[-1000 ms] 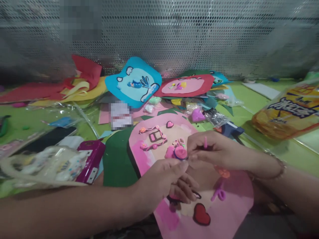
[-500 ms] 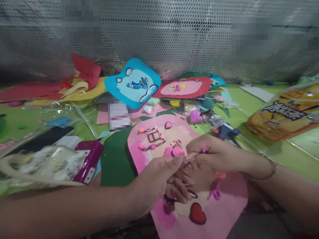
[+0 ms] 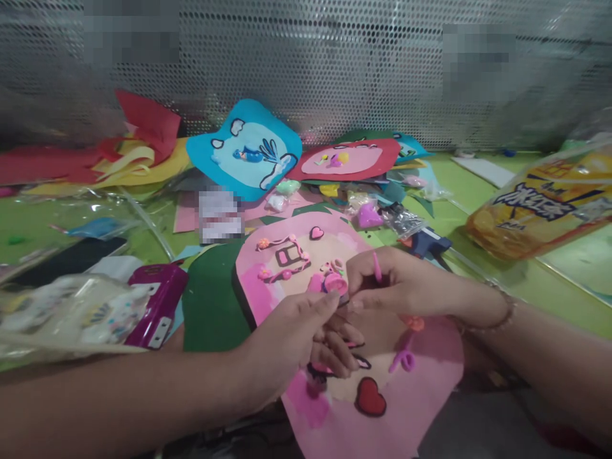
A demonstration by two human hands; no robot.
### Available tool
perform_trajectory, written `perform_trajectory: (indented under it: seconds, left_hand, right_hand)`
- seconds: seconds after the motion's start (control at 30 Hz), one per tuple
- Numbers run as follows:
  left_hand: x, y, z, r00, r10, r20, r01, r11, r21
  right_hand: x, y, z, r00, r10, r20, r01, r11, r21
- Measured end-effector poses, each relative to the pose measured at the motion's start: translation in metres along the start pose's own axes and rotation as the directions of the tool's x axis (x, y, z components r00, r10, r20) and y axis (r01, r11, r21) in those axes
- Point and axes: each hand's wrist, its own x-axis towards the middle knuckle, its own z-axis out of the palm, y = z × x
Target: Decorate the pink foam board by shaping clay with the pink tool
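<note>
While both pinch it, small pink clay piece (image 3: 335, 284) between left hand (image 3: 296, 335) and right hand (image 3: 392, 284).

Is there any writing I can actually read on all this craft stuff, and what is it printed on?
Yellow-orange snack bag: large dark blue characters, too blurred to read.
Magenta case: pale label, no legible text.
Clear packet: small print, too blurred.
Pink craft board: only hearts and clay shapes, no words.

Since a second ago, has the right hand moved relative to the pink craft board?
No. The right hand stays pinched beside the round pink clay piece on the pink craft board; the whole view shifted left together.
</note>
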Motion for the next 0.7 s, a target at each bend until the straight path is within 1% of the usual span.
perform_trajectory:
  seconds: [0.27,0.37,0.43,0.5,0.57,0.63,0.7]
  left_hand:
    - [0.0022,-0.0049,-0.0048,1.000,0.024,0.019,-0.026,0.998,0.066]
    - [0.0023,-0.0057,-0.0054,0.999,0.037,0.011,-0.038,0.995,0.090]
    - [0.0018,-0.0052,-0.0055,0.999,0.046,0.003,-0.046,0.994,0.100]
    - [0.0011,-0.0040,-0.0055,0.999,0.051,0.003,-0.051,0.993,0.109]
    - [0.0006,-0.0027,-0.0056,0.999,0.053,0.008,-0.054,0.992,0.113]
    - [0.0000,-0.0017,-0.0054,0.998,0.058,0.012,-0.059,0.992,0.109]
    - [-0.0009,-0.0009,-0.0047,0.998,0.061,0.021,-0.063,0.993,0.102]
  right_hand:
    - [0.0012,0.0029,0.0016,0.995,-0.102,0.005,0.101,0.972,-0.214]
    - [0.0025,0.0028,0.0016,0.987,-0.155,-0.038,0.140,0.955,-0.260]
    - [0.0027,0.0026,0.0020,0.970,-0.209,-0.123,0.172,0.952,-0.254]
    - [0.0019,0.0024,0.0026,0.943,-0.249,-0.221,0.201,0.955,-0.217]
    - [0.0005,0.0027,0.0034,0.922,-0.248,-0.299,0.208,0.965,-0.159]
    - [-0.0008,0.0033,0.0040,0.916,-0.220,-0.336,0.195,0.975,-0.107]
    - [-0.0012,0.0039,0.0041,0.921,-0.193,-0.338,0.176,0.981,-0.081]
